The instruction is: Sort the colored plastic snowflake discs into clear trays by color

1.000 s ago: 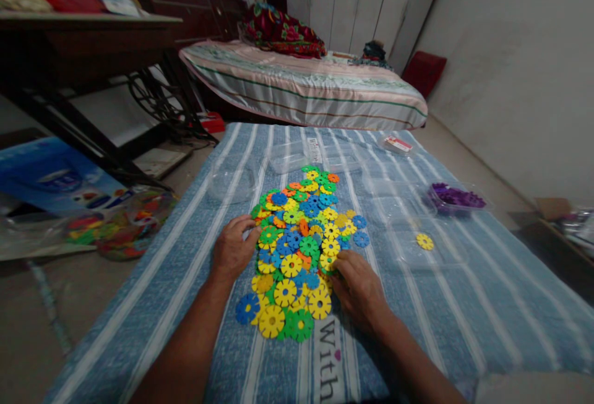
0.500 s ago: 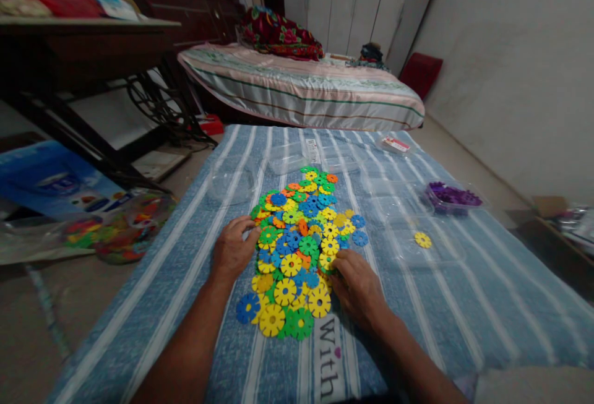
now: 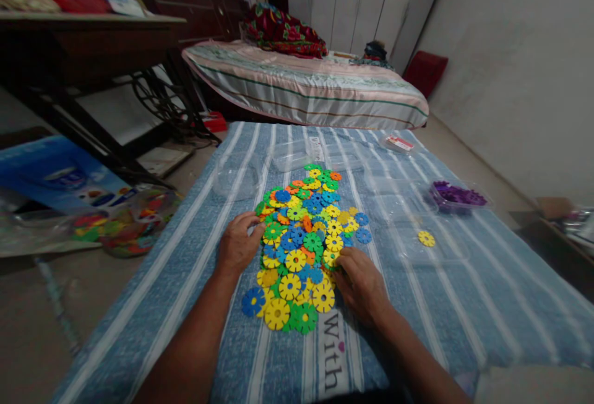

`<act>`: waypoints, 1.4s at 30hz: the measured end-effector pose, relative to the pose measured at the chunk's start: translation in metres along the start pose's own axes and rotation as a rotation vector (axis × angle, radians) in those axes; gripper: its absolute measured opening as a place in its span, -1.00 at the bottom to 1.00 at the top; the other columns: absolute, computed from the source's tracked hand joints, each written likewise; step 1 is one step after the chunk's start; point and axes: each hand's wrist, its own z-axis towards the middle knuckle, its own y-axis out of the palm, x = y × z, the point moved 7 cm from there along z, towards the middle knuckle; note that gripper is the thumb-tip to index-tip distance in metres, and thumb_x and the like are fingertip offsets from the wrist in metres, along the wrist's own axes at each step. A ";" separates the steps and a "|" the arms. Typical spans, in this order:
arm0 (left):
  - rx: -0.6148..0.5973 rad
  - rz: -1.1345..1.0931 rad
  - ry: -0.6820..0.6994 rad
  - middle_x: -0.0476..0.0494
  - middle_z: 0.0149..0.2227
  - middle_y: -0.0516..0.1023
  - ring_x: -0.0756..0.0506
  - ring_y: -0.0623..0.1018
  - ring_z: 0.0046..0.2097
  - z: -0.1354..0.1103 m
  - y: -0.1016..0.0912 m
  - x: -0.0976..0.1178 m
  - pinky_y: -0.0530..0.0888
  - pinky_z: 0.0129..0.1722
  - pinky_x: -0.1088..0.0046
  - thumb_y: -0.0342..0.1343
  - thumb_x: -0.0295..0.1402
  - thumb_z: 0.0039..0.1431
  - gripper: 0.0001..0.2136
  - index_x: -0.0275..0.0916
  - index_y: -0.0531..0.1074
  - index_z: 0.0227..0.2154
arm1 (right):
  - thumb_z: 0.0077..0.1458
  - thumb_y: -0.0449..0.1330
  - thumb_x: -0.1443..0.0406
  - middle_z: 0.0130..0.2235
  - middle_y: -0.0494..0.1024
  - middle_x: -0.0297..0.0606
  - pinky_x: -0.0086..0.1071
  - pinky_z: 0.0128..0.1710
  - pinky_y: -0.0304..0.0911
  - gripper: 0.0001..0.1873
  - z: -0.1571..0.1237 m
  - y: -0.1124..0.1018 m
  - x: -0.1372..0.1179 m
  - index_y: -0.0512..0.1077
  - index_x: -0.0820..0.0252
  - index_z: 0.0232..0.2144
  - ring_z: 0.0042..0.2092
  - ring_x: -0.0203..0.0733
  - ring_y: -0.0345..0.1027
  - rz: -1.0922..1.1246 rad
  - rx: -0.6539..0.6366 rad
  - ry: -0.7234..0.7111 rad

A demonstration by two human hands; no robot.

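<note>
A heap of flower-shaped plastic discs (image 3: 296, 260) in yellow, green, blue and orange lies in the middle of the cloth. At its left edge rests my left hand (image 3: 239, 244), open, with curved fingers and a gap between thumb and forefinger. My right hand (image 3: 361, 281) lies against the right edge, fingers bent and the thumb lower down, apart from them. Its fingertips touch the heap near a yellow disc (image 3: 331, 258). No disc shows lifted in either hand. The undersides of both hands are hidden.
Clear plastic containers (image 3: 236, 182) stand around the heap on the striped blue cloth (image 3: 464, 305). To the right, one box holds a single yellow disc (image 3: 426, 239); another holds purple pieces (image 3: 457, 193). A small box (image 3: 399, 143) sits at the far right. Beyond is a bed (image 3: 306, 91).
The whole view has shifted slightly, so things appear a little further right. Both hands stay at the two sides of the heap, with almost no change in their pose.
</note>
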 end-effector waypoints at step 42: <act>0.002 -0.001 -0.017 -0.22 -0.06 0.61 -0.21 0.56 0.03 0.000 0.000 0.001 0.46 0.14 0.22 0.06 -0.22 0.11 -0.79 -0.20 0.53 -0.36 | 0.23 0.17 0.41 -0.31 0.62 -0.22 -0.25 -0.07 0.38 -0.90 0.015 -0.096 0.013 0.47 0.15 -0.28 -0.22 -0.16 0.51 -0.395 0.404 -0.095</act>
